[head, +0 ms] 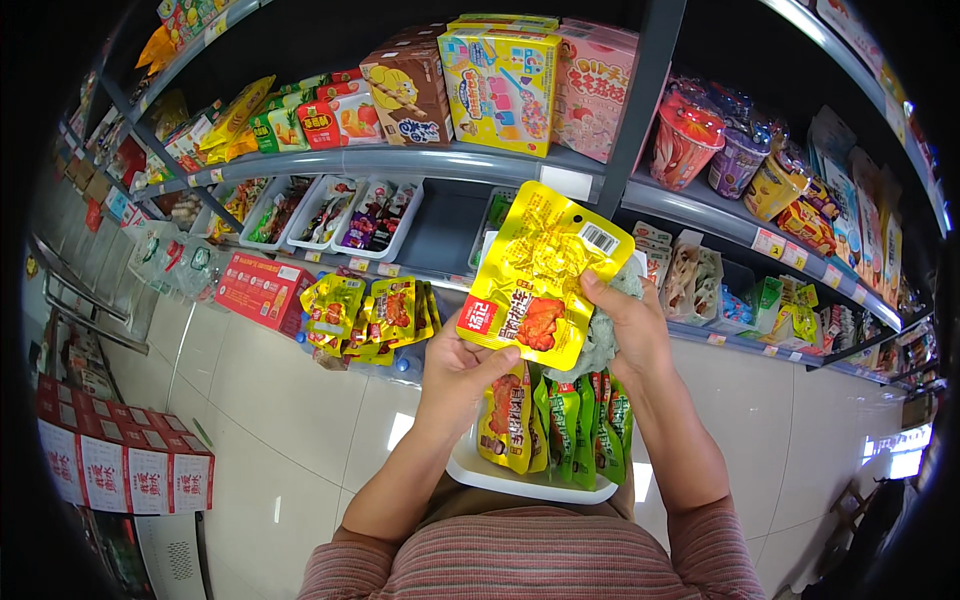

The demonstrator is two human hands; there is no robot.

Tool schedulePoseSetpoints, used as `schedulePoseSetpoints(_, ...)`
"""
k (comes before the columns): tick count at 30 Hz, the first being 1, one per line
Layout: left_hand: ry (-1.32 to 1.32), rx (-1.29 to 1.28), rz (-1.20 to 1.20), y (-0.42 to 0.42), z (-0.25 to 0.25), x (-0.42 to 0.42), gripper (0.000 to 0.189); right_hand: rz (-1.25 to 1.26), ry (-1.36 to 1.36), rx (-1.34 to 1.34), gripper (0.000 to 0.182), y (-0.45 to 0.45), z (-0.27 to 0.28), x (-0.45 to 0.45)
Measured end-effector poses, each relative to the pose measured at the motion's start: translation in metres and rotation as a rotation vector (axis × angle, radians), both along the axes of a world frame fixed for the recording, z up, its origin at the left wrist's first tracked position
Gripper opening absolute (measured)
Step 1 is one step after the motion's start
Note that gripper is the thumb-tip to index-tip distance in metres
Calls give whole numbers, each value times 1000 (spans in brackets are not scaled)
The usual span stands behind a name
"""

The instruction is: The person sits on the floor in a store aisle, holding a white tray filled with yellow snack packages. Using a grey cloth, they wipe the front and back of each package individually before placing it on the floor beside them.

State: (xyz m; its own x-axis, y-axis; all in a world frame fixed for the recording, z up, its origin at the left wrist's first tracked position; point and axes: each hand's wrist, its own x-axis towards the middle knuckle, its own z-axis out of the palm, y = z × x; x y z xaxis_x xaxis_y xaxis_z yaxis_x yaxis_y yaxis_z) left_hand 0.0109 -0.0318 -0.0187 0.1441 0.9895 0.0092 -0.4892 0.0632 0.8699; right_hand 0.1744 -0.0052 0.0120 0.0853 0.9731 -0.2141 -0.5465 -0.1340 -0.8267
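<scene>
Both hands hold up a yellow snack pouch (551, 274) above a white plastic tray (517, 487). My left hand (465, 371) pinches its lower left edge between thumb and fingers. At its right edge is the thumb of my right hand (634, 322), whose fingers also hold a grey-green cloth (600, 337) behind the pouch. In the tray, yellow pouches (506, 424) stand upright on the left, beside green pouches (585, 431) on the right. To the left of my hands, more yellow pouches (375, 311) lie in a pile on top of packed bottles.
Shelves (480, 166) with boxed snacks and cups curve across the front. White bins (379, 217) of small packets line the lower shelf. A red carton (262, 292) and clear plastic bottles (187, 262) are at the left; stacked red-and-white boxes (127, 450) stand at the lower left.
</scene>
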Motion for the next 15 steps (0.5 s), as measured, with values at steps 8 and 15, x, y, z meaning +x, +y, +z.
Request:
schedulePoseSetpoints(8,15,-68,29,-2,-5,3,28,62,13,7,39,0,-1,1)
schedulePoseSetpoints(15,143,187,454,18,4,-28,15,-17,-227,9,36,4,-11,18)
